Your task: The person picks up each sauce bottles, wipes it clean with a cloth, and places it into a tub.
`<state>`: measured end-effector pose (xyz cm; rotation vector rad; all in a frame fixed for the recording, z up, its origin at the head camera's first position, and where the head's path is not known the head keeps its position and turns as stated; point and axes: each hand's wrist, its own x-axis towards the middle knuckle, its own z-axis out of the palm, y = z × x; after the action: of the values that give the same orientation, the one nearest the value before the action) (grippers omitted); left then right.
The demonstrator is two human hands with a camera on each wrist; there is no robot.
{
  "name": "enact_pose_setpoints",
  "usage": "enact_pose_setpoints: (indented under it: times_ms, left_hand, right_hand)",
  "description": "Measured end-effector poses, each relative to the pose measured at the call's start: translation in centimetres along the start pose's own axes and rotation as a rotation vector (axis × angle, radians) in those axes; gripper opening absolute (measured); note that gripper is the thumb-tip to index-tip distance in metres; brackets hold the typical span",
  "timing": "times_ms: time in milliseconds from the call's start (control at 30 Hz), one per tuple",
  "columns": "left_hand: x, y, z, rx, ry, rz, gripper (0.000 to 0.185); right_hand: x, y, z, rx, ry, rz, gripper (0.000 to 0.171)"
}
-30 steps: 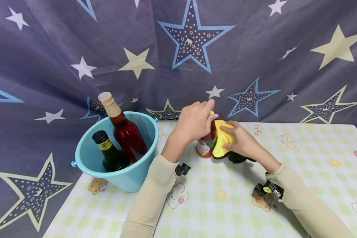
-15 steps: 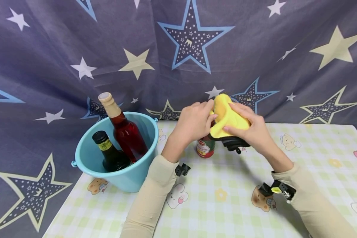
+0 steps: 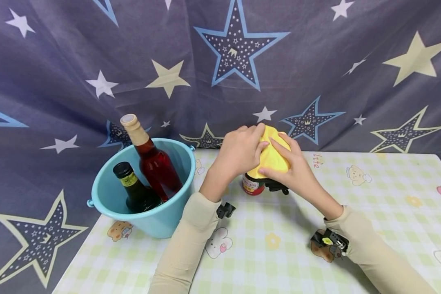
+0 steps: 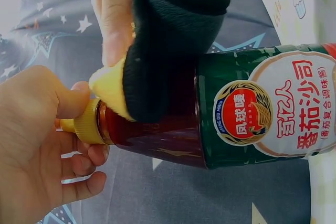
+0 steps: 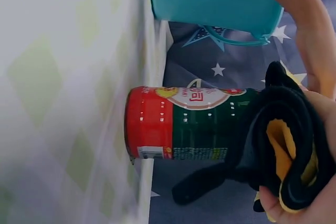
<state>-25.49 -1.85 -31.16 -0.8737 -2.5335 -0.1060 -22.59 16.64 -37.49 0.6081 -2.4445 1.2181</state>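
Observation:
A ketchup bottle [image 4: 262, 108] with a red, green and white label stands upright on the table. My left hand [image 3: 240, 149] grips its yellow cap [image 4: 88, 124] between thumb and fingers, as the left wrist view shows. From the right, my right hand [image 3: 297, 167] holds a folded cloth [image 3: 273, 157], yellow on one side and black on the other, against the bottle's upper part. In the right wrist view the black side of the cloth [image 5: 252, 129] wraps the bottle above the label's lower half. The head view leaves only the bottle's base showing.
To the left stands a light blue bucket [image 3: 158, 222]. Inside lean a tall red bottle [image 3: 158, 167] with a beige neck and a dark bottle [image 3: 141, 196] with a black cap. A checked tablecloth [image 3: 257, 261] covers the table, and a starry curtain [image 3: 220, 102] hangs behind.
My right hand lifted the cloth from the bottle's right side, then brought it left and down over the upper part. My left hand keeps its place on the cap.

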Motion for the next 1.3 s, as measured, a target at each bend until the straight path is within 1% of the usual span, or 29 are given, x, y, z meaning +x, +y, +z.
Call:
enact_pose_setpoints:
  times_ms: [133, 233, 367, 667, 867, 1067, 1300]
  left_hand:
    - [-0.1, 0.1, 0.0, 0.001, 0.003, -0.002, 0.025]
    - [-0.2, 0.1, 0.0, -0.002, -0.007, -0.009, 0.024]
    - [-0.3, 0.1, -0.1, -0.005, -0.017, -0.012, 0.024]
    - [-0.2, 0.2, 0.0, 0.003, -0.008, -0.008, 0.023]
    - [-0.2, 0.2, 0.0, 0.026, -0.007, -0.002, 0.025]
    - [-0.1, 0.1, -0.1, 0.037, -0.001, 0.006, 0.024]
    - [-0.1, 0.1, 0.0, 0.03, -0.004, 0.003, 0.024]
  right_hand:
    - [-0.1, 0.1, 0.4, -0.057, 0.005, -0.017, 0.083]
    - [-0.2, 0.2, 0.7, -0.095, 0.0, -0.011, 0.082]
    - [-0.3, 0.2, 0.6, -0.119, -0.027, 0.01, 0.08]
    - [-0.2, 0.5, 0.0, -0.166, -0.119, 0.031, 0.077]
    - [-0.2, 0.7, -0.3, -0.182, -0.174, 0.029, 0.078]
    - [0.0, 1.0, -0.3, -0.191, -0.196, 0.011, 0.078]
    - [0.0, 1.1, -0.4, -0.183, -0.233, 0.026, 0.077]
